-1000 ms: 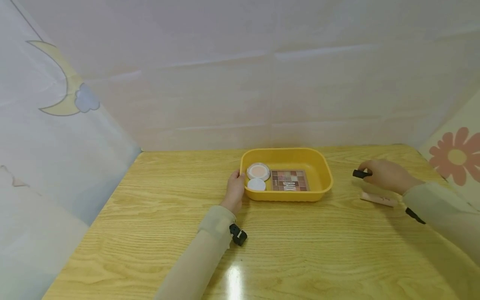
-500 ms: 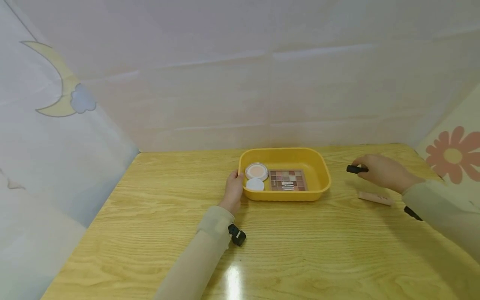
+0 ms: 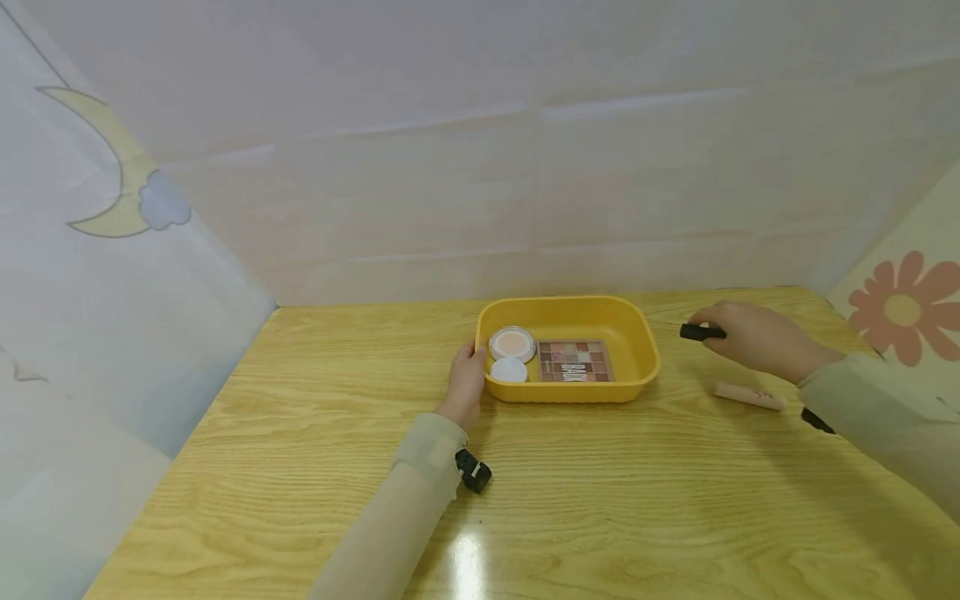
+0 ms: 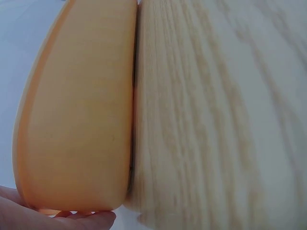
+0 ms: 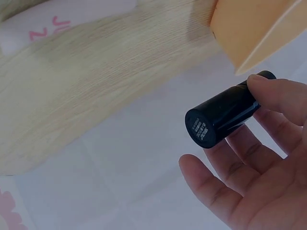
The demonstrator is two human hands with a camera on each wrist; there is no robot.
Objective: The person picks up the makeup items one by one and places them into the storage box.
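Observation:
In the head view my left hand (image 3: 462, 387) grips the left end of a yellow plastic basket (image 3: 570, 392), fingertips at its rim. The left wrist view shows those fingers (image 4: 91, 220) against the basket's wall (image 4: 76, 105). To the right of the basket, my right hand (image 3: 757, 340) holds a black lipstick tube (image 3: 702, 332) above the table. Up close, the right wrist view shows the lipstick tube (image 5: 225, 112) pinched between thumb and fingers, small print on its end. Inside the basket lie an eyeshadow palette (image 3: 576, 361), a round compact (image 3: 512, 344) and a smaller white round item (image 3: 509, 370).
A pale pink tube (image 3: 748, 396) with lettering lies on the wooden table (image 3: 600, 500) below my right hand. White cloth walls (image 3: 405, 167) stand behind and at both sides, printed with a moon (image 3: 123, 167) and a flower (image 3: 903, 308).
My right hand has moved left and slightly farther back with the lipstick tube, closer to the basket. My left hand keeps its grip on the basket.

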